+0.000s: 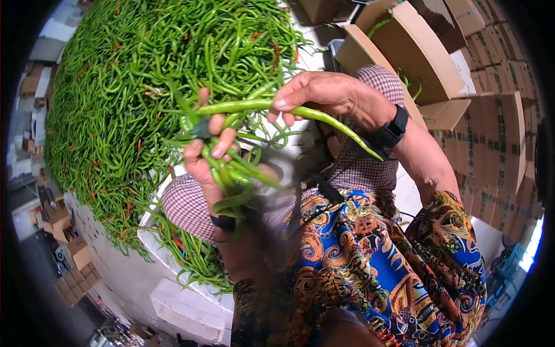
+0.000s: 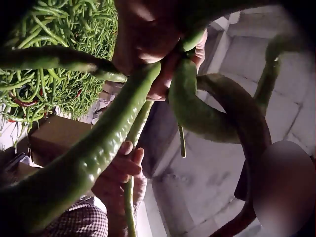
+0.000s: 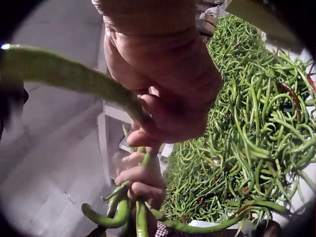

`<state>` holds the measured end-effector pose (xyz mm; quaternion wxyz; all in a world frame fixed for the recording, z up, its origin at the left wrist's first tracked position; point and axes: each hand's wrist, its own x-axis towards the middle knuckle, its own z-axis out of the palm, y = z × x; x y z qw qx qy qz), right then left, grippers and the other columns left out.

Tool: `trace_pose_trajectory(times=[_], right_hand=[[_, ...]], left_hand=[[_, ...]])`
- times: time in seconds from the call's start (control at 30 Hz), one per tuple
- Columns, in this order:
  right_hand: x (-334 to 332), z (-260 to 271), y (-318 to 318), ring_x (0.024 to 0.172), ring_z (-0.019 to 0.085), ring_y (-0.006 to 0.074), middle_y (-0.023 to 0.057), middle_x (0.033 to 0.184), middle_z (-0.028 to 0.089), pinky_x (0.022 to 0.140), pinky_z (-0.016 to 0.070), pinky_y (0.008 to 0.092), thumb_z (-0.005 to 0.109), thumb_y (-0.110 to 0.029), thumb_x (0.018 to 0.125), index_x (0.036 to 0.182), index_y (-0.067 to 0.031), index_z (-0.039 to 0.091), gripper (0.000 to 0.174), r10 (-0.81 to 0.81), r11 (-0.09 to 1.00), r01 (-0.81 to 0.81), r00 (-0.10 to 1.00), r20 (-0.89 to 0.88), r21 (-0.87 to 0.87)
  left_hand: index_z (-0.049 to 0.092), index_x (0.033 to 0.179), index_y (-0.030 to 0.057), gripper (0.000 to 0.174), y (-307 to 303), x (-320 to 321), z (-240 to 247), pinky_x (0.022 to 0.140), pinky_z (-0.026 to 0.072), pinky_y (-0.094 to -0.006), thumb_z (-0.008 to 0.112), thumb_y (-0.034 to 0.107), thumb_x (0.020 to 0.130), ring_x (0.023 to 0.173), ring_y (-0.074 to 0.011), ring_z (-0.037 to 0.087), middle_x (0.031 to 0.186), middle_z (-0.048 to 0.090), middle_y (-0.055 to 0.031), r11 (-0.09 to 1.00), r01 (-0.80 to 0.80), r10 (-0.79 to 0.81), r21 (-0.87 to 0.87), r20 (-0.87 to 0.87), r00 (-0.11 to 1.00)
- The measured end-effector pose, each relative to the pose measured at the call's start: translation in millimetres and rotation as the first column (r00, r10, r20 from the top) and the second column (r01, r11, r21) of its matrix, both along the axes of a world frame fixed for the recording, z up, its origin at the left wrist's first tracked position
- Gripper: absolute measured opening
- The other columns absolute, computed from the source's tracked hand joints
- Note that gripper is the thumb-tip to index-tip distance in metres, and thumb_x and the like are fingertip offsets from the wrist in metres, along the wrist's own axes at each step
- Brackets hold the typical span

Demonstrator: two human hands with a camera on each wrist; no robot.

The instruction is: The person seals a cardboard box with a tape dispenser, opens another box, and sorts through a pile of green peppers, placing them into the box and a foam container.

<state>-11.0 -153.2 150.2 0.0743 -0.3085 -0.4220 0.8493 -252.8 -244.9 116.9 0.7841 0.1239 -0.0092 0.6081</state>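
Observation:
My left hand (image 1: 198,169) grips a bunch of green chili peppers (image 1: 240,173), their curved ends sticking out between and below the fingers. In the left wrist view, several of these peppers hang close to the camera. My right hand (image 1: 329,92) pinches one long green chili pepper (image 1: 243,106) between thumb and fingers near its middle. One end of that pepper lies over the left hand's fingers; its thin tip points down toward the right forearm. Both hands are held up over the lap, side by side, as the right wrist view also shows.
A large heap of green chili peppers (image 1: 127,87), with some red ones mixed in, spreads ahead and to the left. More peppers (image 1: 193,254) lie by the left knee, near a white block (image 1: 188,303). Open cardboard boxes (image 1: 428,58) and stacked cartons (image 1: 494,144) stand on the right.

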Motion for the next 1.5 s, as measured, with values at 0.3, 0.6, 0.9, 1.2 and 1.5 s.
trace_pose_trajectory(times=[0.3, 0.6, 0.9, 1.2, 1.5], right_hand=[[9.6, 7.0, -14.3, 0.065, 0.056, 0.0047, -0.0002, 0.072, 0.066, 0.058, 0.0413, 0.0184, 0.068, -0.026, 0.087, 0.099, -0.0014, 0.070, 0.027, -0.010, 0.993, 0.016, 0.999, -0.050, 0.118], [61.9, 62.1, -28.3, 0.077, 0.059, 0.0086, 0.0012, 0.079, 0.063, 0.072, 0.0444, 0.0242, 0.063, -0.024, 0.089, 0.090, -0.0012, 0.068, 0.024, -0.205, 0.856, 0.045, 0.944, 0.259, 0.514], [16.4, 79.9, -56.1, 0.053, 0.052, 0.0332, 0.0197, 0.059, 0.053, 0.054, 0.0388, 0.0424, 0.059, -0.020, 0.088, 0.089, 0.0030, 0.063, 0.024, -0.308, 0.422, -0.237, 0.870, 0.385, 0.875], [35.9, 93.3, -63.1, 0.057, 0.044, 0.0073, -0.0005, 0.062, 0.048, 0.052, 0.0346, 0.0263, 0.057, -0.025, 0.094, 0.094, 0.0022, 0.063, 0.028, -0.375, 0.563, -0.040, 0.878, 0.298, 0.826], [6.9, 68.9, -41.9, 0.055, 0.039, 0.0117, 0.0036, 0.059, 0.045, 0.050, 0.0319, 0.0325, 0.054, -0.028, 0.094, 0.092, 0.0039, 0.060, 0.033, -0.462, 0.461, 0.003, 0.855, 0.237, 0.887]], left_hand=[[0.017, 0.150, 0.0081, 0.078, 0.7, -0.7, 1.7, 0.057, 0.0474, -0.0309, 0.058, 0.009, 0.083, 0.063, -0.0134, 0.049, 0.096, 0.044, -0.0079, 0.999, -0.042, 0.043, 0.023, -0.044, 0.998], [0.015, 0.150, 0.0087, 0.077, -1.8, -10.3, 8.0, 0.053, 0.0507, -0.0305, 0.057, 0.008, 0.086, 0.070, -0.0164, 0.047, 0.096, 0.042, -0.0092, 0.993, -0.044, 0.039, 0.107, 0.046, 0.998], [0.032, 0.144, 0.0176, 0.065, 3.0, -1.0, 4.9, 0.044, 0.0400, -0.0181, 0.053, 0.009, 0.083, 0.063, -0.0126, 0.048, 0.089, 0.051, -0.0053, 0.971, -0.239, 0.234, -0.030, -0.122, 0.965], [0.029, 0.144, 0.0075, 0.065, -12.6, -20.9, -11.0, 0.044, 0.0362, -0.0193, 0.055, 0.011, 0.085, 0.066, -0.0106, 0.047, 0.098, 0.055, -0.0066, 0.975, -0.220, 0.214, -0.028, -0.153, 0.965], [0.030, 0.146, 0.0211, 0.066, -26.4, 2.9, -5.2, 0.050, 0.0434, -0.0175, 0.055, 0.012, 0.086, 0.063, -0.0096, 0.048, 0.131, 0.052, -0.0160, 0.952, -0.284, 0.246, -0.116, -0.267, 0.932]])
